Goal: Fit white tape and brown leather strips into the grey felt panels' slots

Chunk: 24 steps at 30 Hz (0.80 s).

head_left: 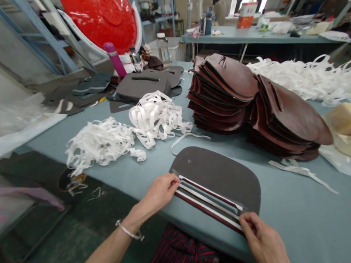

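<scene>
The right end of the white strips [210, 203] is pinched between the thumb and fingertips of the right hand [265, 243], which is closed narrowly on it. The left end is covered by the curled fingers of the left hand [160, 193]; whether it is pinched or only pressed down cannot be told. The strips are laid side by side along the straight near edge of a dark grey panel [223, 172], which is laid flat at the near edge of the grey-blue table [305, 217], its rounded side turned away. A thin bracelet [129, 232] is worn on the left wrist. Just beyond the panel, two leaning stacks of brown panels [222, 94] are set, touching each other. To their left, heaps of loose white tape [99, 144] are spread. Well behind, a pile of grey pieces [143, 85], a pink bottle [115, 59] and a big red disc [102, 15] are seen
</scene>
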### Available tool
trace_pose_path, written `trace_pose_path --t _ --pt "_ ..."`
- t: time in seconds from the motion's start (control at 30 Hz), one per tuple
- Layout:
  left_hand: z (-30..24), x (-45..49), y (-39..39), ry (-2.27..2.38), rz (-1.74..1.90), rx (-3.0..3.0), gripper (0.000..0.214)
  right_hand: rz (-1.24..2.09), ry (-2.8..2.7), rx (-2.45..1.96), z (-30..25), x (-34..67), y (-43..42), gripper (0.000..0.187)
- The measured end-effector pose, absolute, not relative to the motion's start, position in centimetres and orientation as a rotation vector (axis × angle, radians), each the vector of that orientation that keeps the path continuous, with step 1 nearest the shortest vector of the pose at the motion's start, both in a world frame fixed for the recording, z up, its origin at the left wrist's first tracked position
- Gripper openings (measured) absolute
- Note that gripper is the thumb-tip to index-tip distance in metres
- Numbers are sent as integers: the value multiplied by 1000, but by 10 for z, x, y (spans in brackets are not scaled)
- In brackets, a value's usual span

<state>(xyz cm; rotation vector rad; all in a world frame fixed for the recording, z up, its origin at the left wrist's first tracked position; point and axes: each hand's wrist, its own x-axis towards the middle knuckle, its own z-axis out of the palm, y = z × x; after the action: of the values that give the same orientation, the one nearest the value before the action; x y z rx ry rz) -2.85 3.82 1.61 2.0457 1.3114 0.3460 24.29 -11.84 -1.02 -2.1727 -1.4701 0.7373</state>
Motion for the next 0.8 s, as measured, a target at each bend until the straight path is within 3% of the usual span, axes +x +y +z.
trace_pose_path --t 0.8 --pt "3 -24 42 1649 206 1972 10 798 -1359 -2239 -13 243 -113 36"
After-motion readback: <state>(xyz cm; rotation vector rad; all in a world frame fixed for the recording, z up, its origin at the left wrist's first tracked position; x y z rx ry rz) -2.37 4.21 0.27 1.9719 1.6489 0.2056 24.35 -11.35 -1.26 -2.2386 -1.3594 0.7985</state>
